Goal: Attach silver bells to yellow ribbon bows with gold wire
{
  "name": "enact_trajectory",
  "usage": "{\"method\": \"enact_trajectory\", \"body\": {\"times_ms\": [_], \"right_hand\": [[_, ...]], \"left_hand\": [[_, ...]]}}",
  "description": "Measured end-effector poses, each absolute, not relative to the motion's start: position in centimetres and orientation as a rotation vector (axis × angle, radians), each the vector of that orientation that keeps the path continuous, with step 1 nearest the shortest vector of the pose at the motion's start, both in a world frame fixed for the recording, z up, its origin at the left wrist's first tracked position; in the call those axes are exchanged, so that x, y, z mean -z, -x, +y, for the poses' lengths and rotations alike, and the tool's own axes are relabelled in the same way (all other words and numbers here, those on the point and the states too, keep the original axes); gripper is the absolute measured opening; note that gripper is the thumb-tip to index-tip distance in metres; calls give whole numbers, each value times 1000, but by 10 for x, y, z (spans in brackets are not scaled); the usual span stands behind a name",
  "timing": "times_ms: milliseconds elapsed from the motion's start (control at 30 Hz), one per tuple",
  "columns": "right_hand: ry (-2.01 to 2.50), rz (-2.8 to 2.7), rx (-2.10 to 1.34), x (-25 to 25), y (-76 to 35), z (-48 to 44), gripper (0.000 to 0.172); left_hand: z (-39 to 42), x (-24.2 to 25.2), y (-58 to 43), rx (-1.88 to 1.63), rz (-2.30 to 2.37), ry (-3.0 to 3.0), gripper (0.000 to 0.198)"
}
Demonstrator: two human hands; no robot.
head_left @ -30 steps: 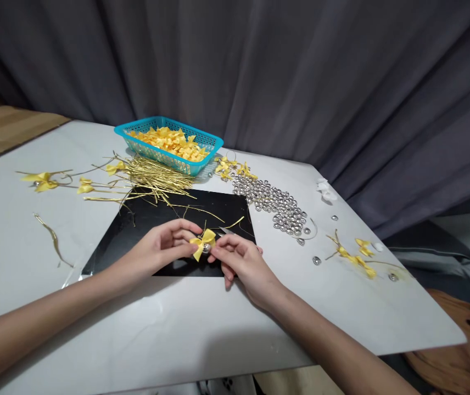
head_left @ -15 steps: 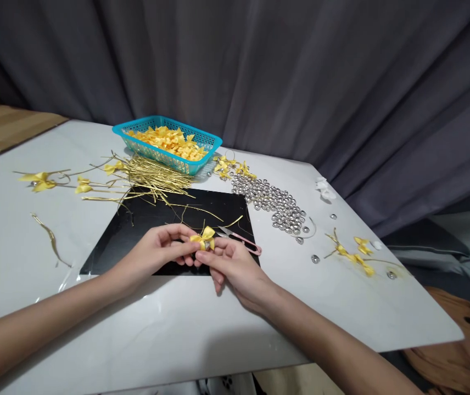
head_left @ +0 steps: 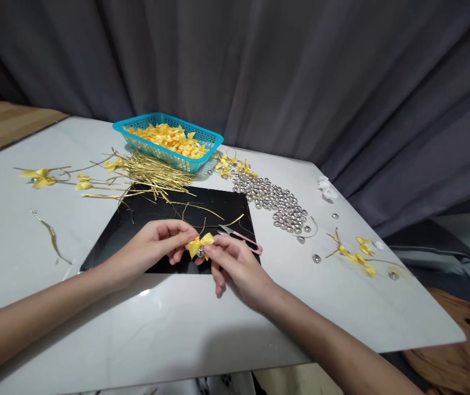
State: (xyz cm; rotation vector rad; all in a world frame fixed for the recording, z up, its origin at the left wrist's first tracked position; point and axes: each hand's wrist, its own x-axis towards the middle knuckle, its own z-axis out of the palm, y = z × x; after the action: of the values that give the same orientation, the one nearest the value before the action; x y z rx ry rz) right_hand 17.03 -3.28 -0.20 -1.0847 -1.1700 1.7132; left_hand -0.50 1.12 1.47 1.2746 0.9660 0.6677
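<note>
— Who has the yellow bow (head_left: pixel 200 241), and where?

— A person seated over a white worktop (head_left: pixel 156 323) holds it in both bare hands, above a black mat (head_left: pixel 115 241). The left hand (head_left: pixel 161 240) grips its left side between thumb and fingers; the right hand (head_left: pixel 239 264) pinches from the opposite side, thumb beside a silver bead (head_left: pixel 201 253) at the bow's lower front.

— Which step is that?

— Judging by the grip, the bead is being settled against the middle of the bow. A thin gold wire (head_left: pixel 203 224) rises just behind; whether it is joined to the bow cannot be told, the back being hidden.

— And the next move calls for what?

— Probably a firm left pinch, so the bow does not twist, and small adjustments from the right thumb to seat the bead squarely. Pink snips (head_left: pixel 246 238) lie just beyond the right hand, untouched, with a pile of beads (head_left: pixel 274 199) farther right and a blue basket (head_left: pixel 156 146) standing behind gold ties (head_left: pixel 156 173)
</note>
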Motion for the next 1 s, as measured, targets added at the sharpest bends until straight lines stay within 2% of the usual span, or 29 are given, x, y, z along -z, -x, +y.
{"method": "enact_trajectory", "body": {"times_ms": [200, 567, 867, 1000], "right_hand": [[1212, -1188, -1557, -3, -168, -37, 24], [1095, -1184, -1683, -2, -167, -37, 26], [1201, -1455, -1473, -11, -174, -40, 10], [1190, -1461, -1512, -12, -175, -39, 16]], "left_hand": [[8, -20, 3, -636, 962, -1246, 19], [7, -20, 5, -655, 884, -1226, 7], [4, -22, 5, -617, 947, -1189, 9], [4, -19, 5, -614, 951, -1171, 11]]}}
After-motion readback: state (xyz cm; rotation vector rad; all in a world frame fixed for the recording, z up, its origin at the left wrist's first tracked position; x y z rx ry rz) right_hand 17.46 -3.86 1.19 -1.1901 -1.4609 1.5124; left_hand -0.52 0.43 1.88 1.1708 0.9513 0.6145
